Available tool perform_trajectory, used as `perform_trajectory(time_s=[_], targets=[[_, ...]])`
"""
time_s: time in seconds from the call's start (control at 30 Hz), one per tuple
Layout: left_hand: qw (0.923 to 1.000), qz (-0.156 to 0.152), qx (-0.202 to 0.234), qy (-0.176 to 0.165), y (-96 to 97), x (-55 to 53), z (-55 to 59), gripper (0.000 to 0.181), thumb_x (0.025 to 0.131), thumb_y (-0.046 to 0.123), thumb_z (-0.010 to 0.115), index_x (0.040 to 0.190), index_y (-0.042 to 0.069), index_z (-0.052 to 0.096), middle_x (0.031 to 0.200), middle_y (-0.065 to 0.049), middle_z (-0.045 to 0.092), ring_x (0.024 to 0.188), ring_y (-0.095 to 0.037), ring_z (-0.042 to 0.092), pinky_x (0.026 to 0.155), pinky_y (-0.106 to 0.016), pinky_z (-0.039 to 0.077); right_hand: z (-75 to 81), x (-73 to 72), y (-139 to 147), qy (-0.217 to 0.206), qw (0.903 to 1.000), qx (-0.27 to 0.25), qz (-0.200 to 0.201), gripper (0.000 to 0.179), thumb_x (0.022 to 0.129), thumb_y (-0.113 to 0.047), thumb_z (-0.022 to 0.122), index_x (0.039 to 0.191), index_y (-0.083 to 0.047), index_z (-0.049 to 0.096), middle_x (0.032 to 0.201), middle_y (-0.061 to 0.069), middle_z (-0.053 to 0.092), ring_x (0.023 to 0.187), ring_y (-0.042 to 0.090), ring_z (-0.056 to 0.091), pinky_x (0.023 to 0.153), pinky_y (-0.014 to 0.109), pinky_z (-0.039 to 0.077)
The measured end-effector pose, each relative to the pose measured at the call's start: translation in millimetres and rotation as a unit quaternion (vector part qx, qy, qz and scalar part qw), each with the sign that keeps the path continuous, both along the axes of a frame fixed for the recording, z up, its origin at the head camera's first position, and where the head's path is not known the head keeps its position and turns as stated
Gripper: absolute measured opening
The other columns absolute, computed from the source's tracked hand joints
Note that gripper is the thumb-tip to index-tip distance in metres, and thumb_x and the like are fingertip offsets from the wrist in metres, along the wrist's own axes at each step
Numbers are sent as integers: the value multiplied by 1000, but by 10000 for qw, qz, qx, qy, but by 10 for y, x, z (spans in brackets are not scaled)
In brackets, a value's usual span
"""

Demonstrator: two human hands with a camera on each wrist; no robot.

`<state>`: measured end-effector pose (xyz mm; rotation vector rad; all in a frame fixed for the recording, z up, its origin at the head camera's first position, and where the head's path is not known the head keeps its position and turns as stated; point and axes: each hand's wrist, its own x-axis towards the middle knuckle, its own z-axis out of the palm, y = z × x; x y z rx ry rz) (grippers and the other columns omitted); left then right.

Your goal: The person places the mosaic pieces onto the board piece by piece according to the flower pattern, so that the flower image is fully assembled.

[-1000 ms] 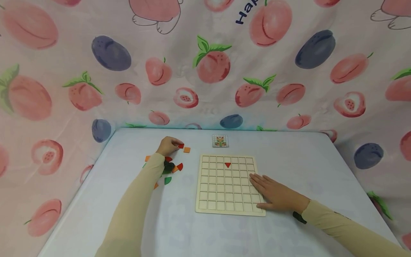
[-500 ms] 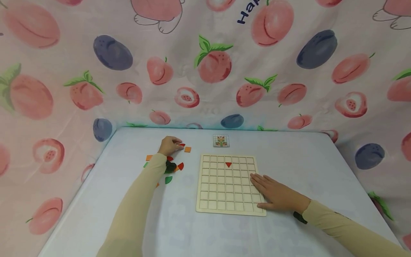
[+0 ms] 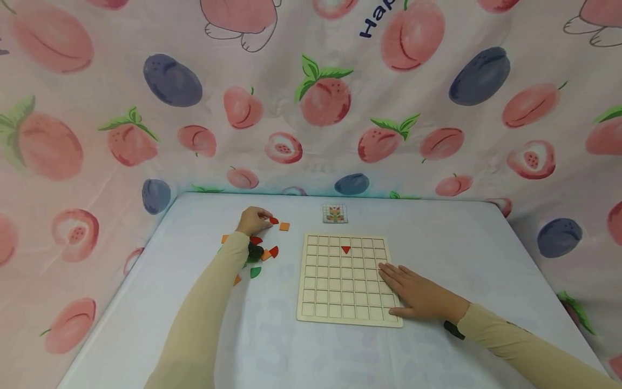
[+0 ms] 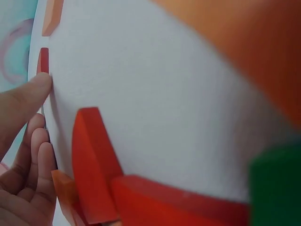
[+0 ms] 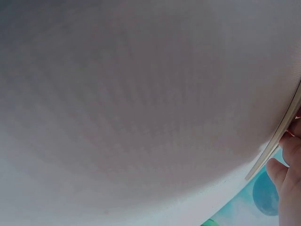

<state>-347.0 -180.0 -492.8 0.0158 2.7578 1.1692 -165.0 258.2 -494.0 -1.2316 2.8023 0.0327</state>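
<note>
My left hand [image 3: 254, 220] is at the far left of the table, holding a small red rounded piece [image 3: 274, 220] at its fingertips. In the left wrist view the thumb lies over the near end of that red piece [image 4: 43, 60], while the other fingers curl below. Just to its right lies an orange square [image 3: 284, 226]. My right hand [image 3: 419, 292] rests with straight fingers on the right edge of a pale wooden grid board [image 3: 335, 323]. A red triangle [image 3: 345, 249] sits in a cell near the board's top.
Under and around the left wrist lie several loose pieces, among them a red one [image 3: 274, 252], a green one [image 3: 255, 272] and an orange one [image 3: 224, 239]. A small pattern card [image 3: 335, 213] lies behind the board. A fruit-print curtain [image 3: 311, 146] hangs behind the table.
The red piece has turned and shifted slightly in my left fingertips, which stay in about the same spot. My right hand and the board have not moved.
</note>
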Motion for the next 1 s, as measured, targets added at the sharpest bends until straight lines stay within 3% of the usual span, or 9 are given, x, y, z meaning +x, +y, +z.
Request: perform_trajectory(time_s=[0.2, 0.5, 0.77, 1.0], targets=[[10000, -29, -44, -2, 26, 30, 47, 28, 82, 7, 71, 109, 1, 69, 108, -17, 63, 93, -24, 53, 82, -33, 46, -12, -1, 8, -8, 10000, 1, -18, 87, 90, -67, 36, 147, -2, 27, 155, 14, 25, 142, 29, 27, 108, 13, -22], [9996, -235, -165, -51, 11, 19, 67, 25, 82, 7, 71, 107, 3, 70, 98, -14, 62, 87, -22, 51, 74, -27, 45, -1, 7, 3, -4, 10000, -45, -8, 87, 90, -66, 38, 146, -1, 28, 154, 14, 25, 141, 29, 28, 109, 14, -21], [9974, -676, -210, -94, -2, 32, 102, 26, 83, 11, 71, 109, 6, 71, 108, -13, 66, 92, -23, 54, 80, -29, 47, 20, 15, -4, -14, 10000, -40, 3, 86, 90, -65, 39, 146, 0, 29, 154, 15, 26, 141, 30, 28, 109, 14, -20], [9951, -980, -27, 145, 14, 14, 77, 28, 81, 16, 73, 108, 8, 71, 108, -10, 69, 96, -22, 59, 86, -33, 51, 5, 7, 12, 11, 10000, -31, 32, 86, 91, -65, 38, 146, 0, 28, 155, 15, 25, 141, 30, 27, 109, 15, -20]])
